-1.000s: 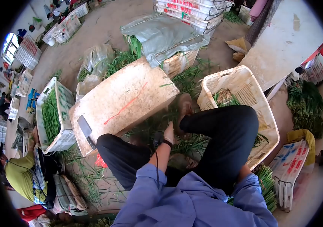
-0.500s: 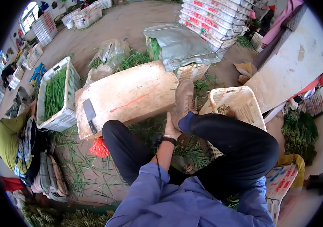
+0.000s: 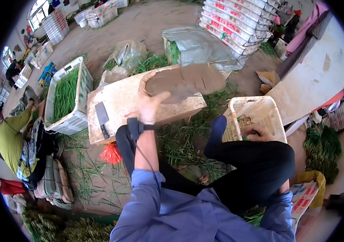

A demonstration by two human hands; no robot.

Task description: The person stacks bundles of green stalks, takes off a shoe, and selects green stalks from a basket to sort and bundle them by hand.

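Note:
My left hand (image 3: 149, 101) is closed around the heel end of a brown shoe (image 3: 186, 82), motion-blurred, held sole-up above a worn pale wooden board (image 3: 123, 107). The foot it came off, in a dark blue sock (image 3: 216, 131), is raised beside the board. Beyond my bent right knee, my right hand (image 3: 257, 132) shows over a cream plastic basket (image 3: 256, 105); its fingers are loosely curled with a gap to the thumb, and I see nothing held. A cleaver (image 3: 101, 117) lies at the board's left end.
A white crate (image 3: 79, 86) of green stalks stands left of the board. Cut stalks (image 3: 180, 141) litter the floor. Behind, a grey sheet (image 3: 204, 46) covers another crate, near stacked white crates (image 3: 236, 24). A person in a yellow-green top (image 3: 12, 137) sits at far left.
The shoe has come off my right foot and moved up and left in my left hand. My right hand has come into view by the basket.

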